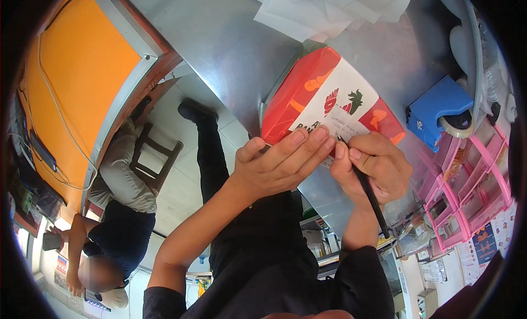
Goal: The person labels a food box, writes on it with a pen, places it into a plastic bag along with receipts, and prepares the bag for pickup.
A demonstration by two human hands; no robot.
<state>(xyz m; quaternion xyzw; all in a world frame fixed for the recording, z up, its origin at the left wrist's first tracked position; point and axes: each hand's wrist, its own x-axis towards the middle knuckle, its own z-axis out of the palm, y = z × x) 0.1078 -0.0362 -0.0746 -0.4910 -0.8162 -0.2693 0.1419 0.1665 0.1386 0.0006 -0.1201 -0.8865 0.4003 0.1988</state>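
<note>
A red and white printed food carton lies on the metal countertop before me. On its white face is a small slip of paper bearing handwriting. My right hand grips a black pen, its tip touching or just over the slip. My left hand lies across the carton's near edge, fingers extended over the lower part of the slip. Its thumb is hidden. Both hands cover part of the carton's print.
White paper sheets lie at the far edge. A blue tape dispenser and a pink plastic rack stand at right. To the left, a seated person holds a phone beside an orange-topped counter. A dark stool is near them.
</note>
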